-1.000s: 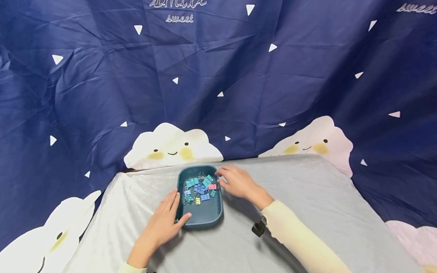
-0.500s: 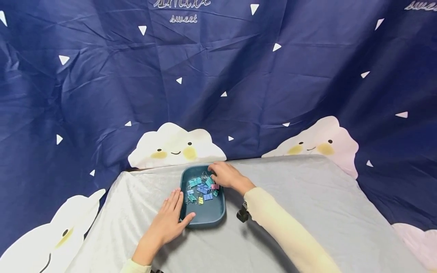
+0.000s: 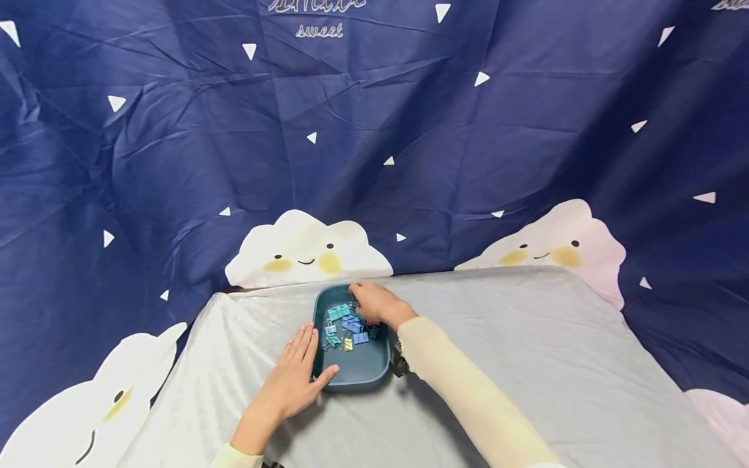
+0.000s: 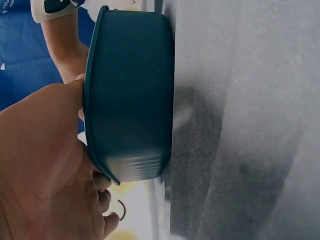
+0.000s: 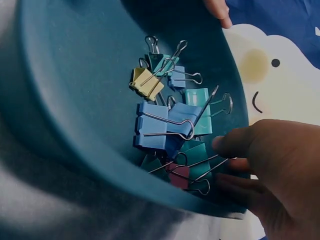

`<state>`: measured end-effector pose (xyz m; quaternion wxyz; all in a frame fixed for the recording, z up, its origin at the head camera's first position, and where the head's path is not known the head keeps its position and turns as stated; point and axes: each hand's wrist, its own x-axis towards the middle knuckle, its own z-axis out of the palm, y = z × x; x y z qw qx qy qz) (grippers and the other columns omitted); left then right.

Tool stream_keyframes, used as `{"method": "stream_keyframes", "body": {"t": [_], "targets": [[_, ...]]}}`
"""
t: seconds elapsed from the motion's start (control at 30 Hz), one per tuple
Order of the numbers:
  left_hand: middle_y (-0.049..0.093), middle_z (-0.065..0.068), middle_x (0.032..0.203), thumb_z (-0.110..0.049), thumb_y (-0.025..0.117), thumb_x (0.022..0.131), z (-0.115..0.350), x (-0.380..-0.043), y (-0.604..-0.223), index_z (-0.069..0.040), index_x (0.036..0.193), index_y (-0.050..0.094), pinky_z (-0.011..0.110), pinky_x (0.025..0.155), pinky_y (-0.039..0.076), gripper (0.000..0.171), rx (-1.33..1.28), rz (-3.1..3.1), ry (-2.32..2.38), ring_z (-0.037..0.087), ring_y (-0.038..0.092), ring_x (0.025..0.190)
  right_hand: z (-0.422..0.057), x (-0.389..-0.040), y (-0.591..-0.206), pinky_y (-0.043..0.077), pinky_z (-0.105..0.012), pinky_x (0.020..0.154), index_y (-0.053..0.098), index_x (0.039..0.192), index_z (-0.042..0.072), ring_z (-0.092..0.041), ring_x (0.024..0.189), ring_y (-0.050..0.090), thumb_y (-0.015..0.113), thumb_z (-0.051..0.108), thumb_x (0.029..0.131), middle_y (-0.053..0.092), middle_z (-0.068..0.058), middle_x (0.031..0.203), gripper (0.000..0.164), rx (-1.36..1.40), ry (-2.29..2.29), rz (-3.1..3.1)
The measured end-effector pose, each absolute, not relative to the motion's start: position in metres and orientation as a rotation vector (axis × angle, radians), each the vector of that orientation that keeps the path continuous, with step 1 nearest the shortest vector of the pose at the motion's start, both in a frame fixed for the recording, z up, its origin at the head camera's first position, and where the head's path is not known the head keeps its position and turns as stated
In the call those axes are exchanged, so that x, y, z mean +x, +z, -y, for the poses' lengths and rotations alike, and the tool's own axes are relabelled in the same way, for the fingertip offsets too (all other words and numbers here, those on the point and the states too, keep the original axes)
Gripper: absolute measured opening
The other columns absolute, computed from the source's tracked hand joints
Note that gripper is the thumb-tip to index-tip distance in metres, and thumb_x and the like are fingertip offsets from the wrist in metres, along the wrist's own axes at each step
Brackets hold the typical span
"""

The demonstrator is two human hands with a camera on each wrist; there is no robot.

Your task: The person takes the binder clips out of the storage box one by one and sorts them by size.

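Note:
A dark teal tray (image 3: pixel 357 372) holds several binder clips in a loose heap. Along its left rim lies my left hand (image 3: pixel 292 383), fingers straight and thumb over the near-left edge; the left wrist view shows the palm side against the rim. My right hand (image 3: pixel 380 304) reaches over the far-right rim, its thumb and fingers slightly bent and apart around the wire handles of a teal binder clip (image 5: pixel 196 154); a firm pinch is not visible. Near those fingers lie a pink binder clip (image 5: pixel 178 176) and a blue binder clip (image 5: pixel 152 125). A yellow binder clip (image 3: pixel 348 344) lies nearer.
Grey cloth (image 3: pixel 497 364) covers the table beneath the tray. Behind it hangs a dark blue curtain (image 3: pixel 328 175) printed with white clouds and triangles. A black device (image 3: pixel 399 361) is strapped at the right wrist, beside the tray's right wall.
My right hand has moved left and in over the tray's far-right rim, toward the clips at the back. The left hand keeps its place on the left rim. The view has shifted slightly.

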<state>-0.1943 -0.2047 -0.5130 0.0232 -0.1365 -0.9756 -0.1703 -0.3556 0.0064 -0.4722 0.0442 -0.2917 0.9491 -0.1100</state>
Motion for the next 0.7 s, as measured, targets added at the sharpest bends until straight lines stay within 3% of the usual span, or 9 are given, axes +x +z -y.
{"method": "stream_keyframes", "body": {"t": [0.13,0.33,0.5,0.7], "targets": [[0.015,0.022,0.178,-0.064,0.050,0.106,0.204,-0.195,-0.514,0.006,0.166,0.025,0.060,0.133,0.020,0.095,-0.425,3.017,-0.526,0.039,0.014,0.166,-0.004,-0.357,-0.474,0.053,-0.039,0.112,0.058,0.151,0.014,-0.024,0.133,0.063,0.071,0.012,0.101,0.064,-0.009,0.146,0.051,-0.870,-0.203,-2.876],[0.018,0.023,0.177,-0.062,0.053,0.106,0.203,-0.194,-0.515,0.007,0.166,0.026,0.061,0.133,0.021,0.095,-0.421,2.999,-0.540,0.040,0.017,0.166,-0.008,-0.357,-0.477,0.059,-0.037,0.096,0.064,0.127,0.012,-0.022,0.108,0.070,0.072,0.002,0.098,0.073,-0.005,0.118,0.032,-0.926,-0.142,-2.894],[0.018,0.023,0.177,-0.062,0.053,0.105,0.203,-0.194,-0.514,0.006,0.166,0.026,0.060,0.133,0.021,0.095,-0.416,2.997,-0.548,0.040,0.018,0.166,-0.013,-0.359,-0.477,0.058,-0.038,0.088,0.063,0.108,0.013,-0.020,0.096,0.068,0.076,0.009,0.099,0.068,-0.003,0.103,0.016,-0.965,-0.194,-2.917],[0.017,0.022,0.177,-0.063,0.053,0.106,0.202,-0.193,-0.513,0.006,0.166,0.025,0.061,0.133,0.021,0.096,-0.413,3.005,-0.557,0.040,0.016,0.166,-0.016,-0.360,-0.476,0.056,-0.036,0.081,0.060,0.098,0.016,-0.016,0.083,0.062,0.075,0.019,0.101,0.063,0.002,0.090,0.015,-0.986,-0.179,-2.909]]}}
